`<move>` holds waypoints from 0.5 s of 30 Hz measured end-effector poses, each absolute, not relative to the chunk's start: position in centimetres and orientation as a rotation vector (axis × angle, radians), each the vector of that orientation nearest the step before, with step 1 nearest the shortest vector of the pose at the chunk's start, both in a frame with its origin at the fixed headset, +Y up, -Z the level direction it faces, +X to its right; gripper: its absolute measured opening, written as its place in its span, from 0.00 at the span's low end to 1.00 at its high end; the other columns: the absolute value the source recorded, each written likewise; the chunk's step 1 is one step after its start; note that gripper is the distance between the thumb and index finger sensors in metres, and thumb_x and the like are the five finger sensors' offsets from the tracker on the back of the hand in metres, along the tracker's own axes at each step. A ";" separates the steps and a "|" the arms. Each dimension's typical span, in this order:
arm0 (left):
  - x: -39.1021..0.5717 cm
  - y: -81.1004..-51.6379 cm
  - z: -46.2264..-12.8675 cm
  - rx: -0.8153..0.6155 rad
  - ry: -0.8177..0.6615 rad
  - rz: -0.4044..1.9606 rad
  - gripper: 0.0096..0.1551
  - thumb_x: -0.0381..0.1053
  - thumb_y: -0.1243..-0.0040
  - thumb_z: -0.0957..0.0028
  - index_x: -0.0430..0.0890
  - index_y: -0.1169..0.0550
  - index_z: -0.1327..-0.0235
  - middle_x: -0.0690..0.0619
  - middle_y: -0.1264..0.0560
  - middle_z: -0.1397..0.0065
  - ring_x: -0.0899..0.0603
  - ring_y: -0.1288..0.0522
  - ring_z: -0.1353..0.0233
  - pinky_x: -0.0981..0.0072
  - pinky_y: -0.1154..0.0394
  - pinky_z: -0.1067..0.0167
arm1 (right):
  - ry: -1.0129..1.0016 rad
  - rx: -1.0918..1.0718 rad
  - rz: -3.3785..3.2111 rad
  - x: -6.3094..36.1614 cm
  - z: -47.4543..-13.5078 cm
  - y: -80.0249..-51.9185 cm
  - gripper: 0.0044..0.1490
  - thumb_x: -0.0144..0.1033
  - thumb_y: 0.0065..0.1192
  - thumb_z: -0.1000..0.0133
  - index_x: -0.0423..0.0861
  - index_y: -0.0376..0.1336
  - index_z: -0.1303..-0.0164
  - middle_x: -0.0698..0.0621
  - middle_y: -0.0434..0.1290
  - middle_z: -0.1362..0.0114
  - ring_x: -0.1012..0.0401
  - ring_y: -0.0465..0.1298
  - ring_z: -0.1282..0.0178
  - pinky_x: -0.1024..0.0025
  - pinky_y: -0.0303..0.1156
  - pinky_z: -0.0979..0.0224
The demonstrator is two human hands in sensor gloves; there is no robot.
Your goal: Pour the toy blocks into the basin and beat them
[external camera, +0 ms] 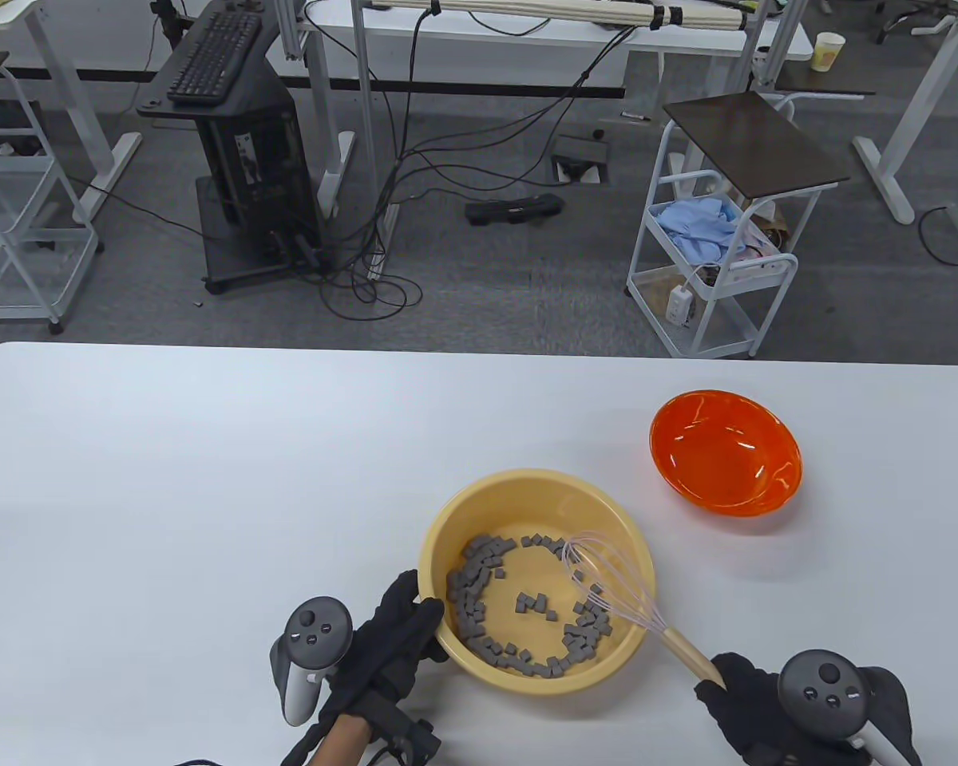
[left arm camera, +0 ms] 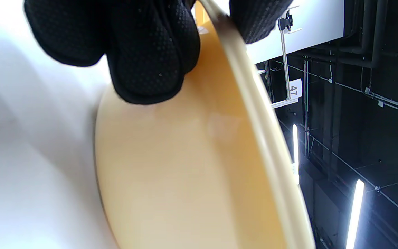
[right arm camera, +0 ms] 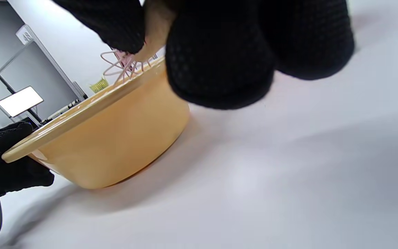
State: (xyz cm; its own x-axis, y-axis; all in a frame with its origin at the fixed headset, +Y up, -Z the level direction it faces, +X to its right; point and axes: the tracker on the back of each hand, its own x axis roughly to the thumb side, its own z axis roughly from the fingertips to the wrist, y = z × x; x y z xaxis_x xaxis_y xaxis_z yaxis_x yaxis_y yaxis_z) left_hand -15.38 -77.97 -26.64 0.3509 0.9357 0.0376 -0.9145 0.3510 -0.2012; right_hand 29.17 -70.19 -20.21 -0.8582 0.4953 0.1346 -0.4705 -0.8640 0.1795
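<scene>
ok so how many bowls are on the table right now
2. The yellow basin sits near the front edge, holding the grey blocks and the whisk. The empty orange bowl stands apart, farther back to its right.

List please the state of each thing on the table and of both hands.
Yellow basin: upright, holds the blocks.
Toy blocks: scattered inside the basin.
Whisk: wires in the basin.
Orange bowl: empty.
Left hand: grips the basin's rim.
Right hand: holds the whisk's handle.
</scene>
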 end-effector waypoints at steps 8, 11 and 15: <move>-17.5 -76.2 -26.7 -0.093 -0.160 1.019 0.44 0.55 0.54 0.26 0.23 0.50 0.17 0.26 0.31 0.28 0.34 0.21 0.35 0.30 0.28 0.36 | -0.031 0.020 2.596 31.7 -19.8 -70.3 0.34 0.44 0.52 0.30 0.29 0.57 0.28 0.37 0.77 0.44 0.54 0.81 0.65 0.51 0.77 0.47; -18.6 -75.4 -26.6 -0.003 -0.130 0.935 0.44 0.56 0.55 0.25 0.25 0.50 0.16 0.25 0.34 0.25 0.31 0.23 0.31 0.29 0.29 0.35 | -0.035 -0.065 2.612 32.7 -19.6 -71.0 0.34 0.44 0.52 0.30 0.29 0.56 0.28 0.36 0.76 0.44 0.54 0.81 0.65 0.50 0.77 0.46; -19.9 -75.0 -26.5 0.091 -0.086 0.822 0.44 0.56 0.55 0.26 0.27 0.50 0.15 0.24 0.37 0.22 0.27 0.27 0.26 0.27 0.31 0.34 | 0.136 -0.171 2.619 34.2 -19.5 -72.0 0.34 0.43 0.52 0.29 0.29 0.56 0.27 0.35 0.76 0.43 0.53 0.81 0.63 0.49 0.76 0.45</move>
State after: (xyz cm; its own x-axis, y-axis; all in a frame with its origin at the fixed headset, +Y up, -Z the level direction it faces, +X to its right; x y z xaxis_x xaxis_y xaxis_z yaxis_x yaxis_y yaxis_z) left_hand -19.94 -75.01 -26.52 0.6776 0.7268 0.1121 -0.7342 0.6772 0.0479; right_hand 34.15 -72.05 -19.46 -0.8634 0.4829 -0.1465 -0.4955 -0.8662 0.0649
